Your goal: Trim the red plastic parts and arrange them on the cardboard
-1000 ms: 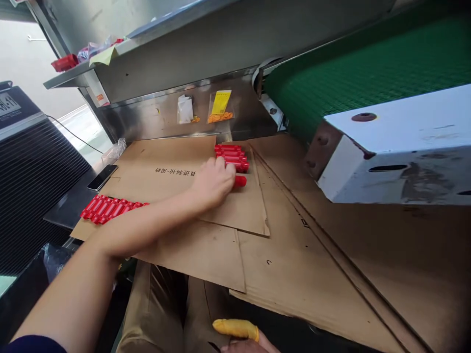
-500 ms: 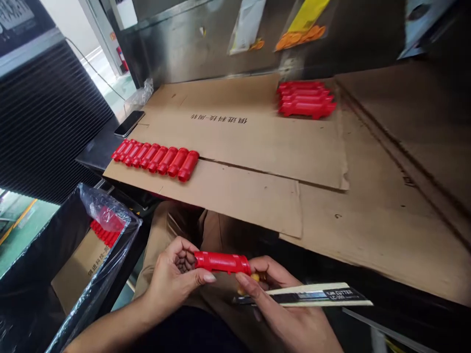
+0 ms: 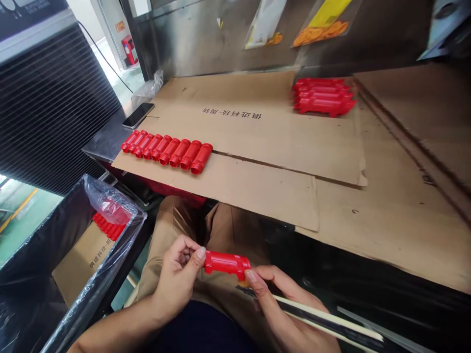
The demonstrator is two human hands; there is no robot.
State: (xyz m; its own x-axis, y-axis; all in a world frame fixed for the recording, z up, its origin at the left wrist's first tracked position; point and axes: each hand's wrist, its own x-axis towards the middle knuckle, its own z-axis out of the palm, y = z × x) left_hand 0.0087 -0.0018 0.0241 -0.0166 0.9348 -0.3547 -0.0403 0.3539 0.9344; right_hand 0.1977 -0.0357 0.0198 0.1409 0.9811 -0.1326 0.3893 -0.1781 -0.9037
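A red plastic tube-shaped part (image 3: 226,263) is held above my lap between both hands. My left hand (image 3: 180,274) pinches its left end between thumb and fingers. At the other end, the thumb and fingers of my right hand (image 3: 279,304) press on the part. A cutter knife (image 3: 331,321) with a pale handle lies across the right palm, its dark tip pointing toward the part. Something small and orange shows under the right fingertips, too hidden to name.
Several red parts stand in a slanted row (image 3: 167,151) on cardboard (image 3: 257,184). More red parts (image 3: 324,96) are stacked at the back right. A phone (image 3: 139,115) lies at the left edge. A plastic-lined bin (image 3: 79,193) stands at the lower left; bags with orange rings (image 3: 322,34) hang behind.
My left thumb has moved from the part's lower side to its left end. The cutter knife has turned, its rear end now lower. The camera view has shifted slightly left.
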